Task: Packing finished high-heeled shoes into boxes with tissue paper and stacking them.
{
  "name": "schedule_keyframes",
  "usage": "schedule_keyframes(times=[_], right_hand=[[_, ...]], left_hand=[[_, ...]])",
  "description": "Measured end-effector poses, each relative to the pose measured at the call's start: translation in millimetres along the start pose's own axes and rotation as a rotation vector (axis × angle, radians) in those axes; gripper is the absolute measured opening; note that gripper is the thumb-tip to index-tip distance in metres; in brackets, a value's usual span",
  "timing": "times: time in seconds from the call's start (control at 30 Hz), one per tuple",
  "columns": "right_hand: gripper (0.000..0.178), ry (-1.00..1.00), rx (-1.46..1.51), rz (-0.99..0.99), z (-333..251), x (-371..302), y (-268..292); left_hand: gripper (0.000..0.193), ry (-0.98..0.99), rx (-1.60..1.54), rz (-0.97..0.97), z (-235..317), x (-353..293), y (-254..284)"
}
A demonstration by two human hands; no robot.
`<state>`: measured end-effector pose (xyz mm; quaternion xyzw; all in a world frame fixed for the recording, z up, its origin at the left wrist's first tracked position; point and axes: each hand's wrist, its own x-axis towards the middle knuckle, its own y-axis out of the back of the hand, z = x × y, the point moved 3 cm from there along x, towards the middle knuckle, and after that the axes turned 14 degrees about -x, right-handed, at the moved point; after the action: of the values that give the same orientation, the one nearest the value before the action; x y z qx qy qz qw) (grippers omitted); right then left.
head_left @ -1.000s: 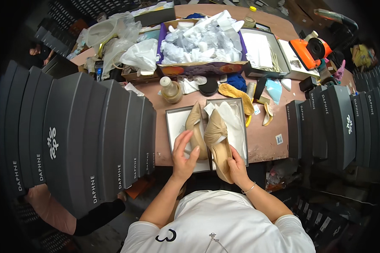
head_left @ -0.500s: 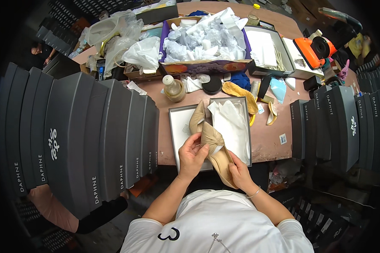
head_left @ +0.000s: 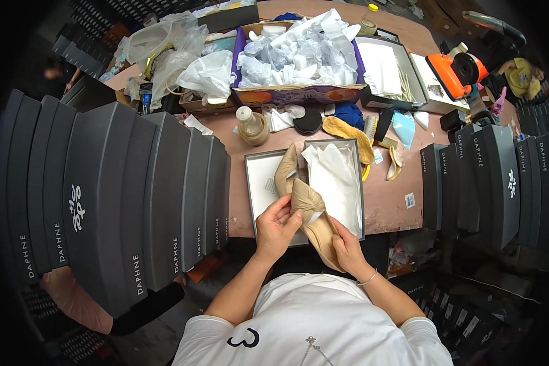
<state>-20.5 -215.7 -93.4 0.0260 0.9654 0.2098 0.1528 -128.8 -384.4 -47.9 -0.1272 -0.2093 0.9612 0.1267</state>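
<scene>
A beige pointed mule shoe is tilted between both my hands, over the front edge of the table. My left hand pinches its pleated toe part at the side, thumb on top. Around the heel end closes my right hand. Something white shows inside the toe opening. The matching beige shoe lies just beyond, on the white inside of a grey shoebox lid. Right beside it is the open shoebox, lined with white tissue paper.
Tall stacks of dark shoeboxes flank me on both sides. Behind the shoebox are a squat bottle, a yellow cloth and a brush. A purple box of crumpled wrapping and an orange tape dispenser stand farther back.
My hands and the shoe they hold stay nearly in place. At the far right, a person in yellow has come further into view.
</scene>
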Motion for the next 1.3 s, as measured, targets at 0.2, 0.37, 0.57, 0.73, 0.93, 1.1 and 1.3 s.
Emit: schedule_keyframes(times=[0.2,0.37,0.57,0.73,0.93,1.1,1.3], right_hand=[[0.046,0.005,-0.028,0.011,5.2,0.2,-3.0],[0.047,0.022,-0.057,0.019,4.6,0.9,-3.2],[0.046,0.042,-0.096,0.039,4.0,0.4,-3.0],[0.047,0.025,-0.098,0.029,3.3,1.4,-1.7],[0.046,0.054,-0.125,0.056,2.2,2.0,-1.5],[0.045,0.064,-0.114,0.076,3.4,1.1,-1.5],[0.045,0.036,-0.135,0.060,-5.3,2.2,2.7]], left_hand=[[0.043,0.046,-0.043,0.022,-1.5,0.6,5.1],[0.042,0.009,0.008,-0.004,2.7,-0.8,3.8],[0.039,0.002,0.067,0.034,-2.9,0.9,6.9],[0.034,-0.078,0.097,0.033,7.0,-1.5,0.3],[0.036,-0.012,0.121,0.066,-3.1,2.2,7.8],[0.037,-0.080,0.169,0.000,1.8,0.2,5.0],[0.042,0.026,0.078,0.008,-3.0,2.5,5.8]])
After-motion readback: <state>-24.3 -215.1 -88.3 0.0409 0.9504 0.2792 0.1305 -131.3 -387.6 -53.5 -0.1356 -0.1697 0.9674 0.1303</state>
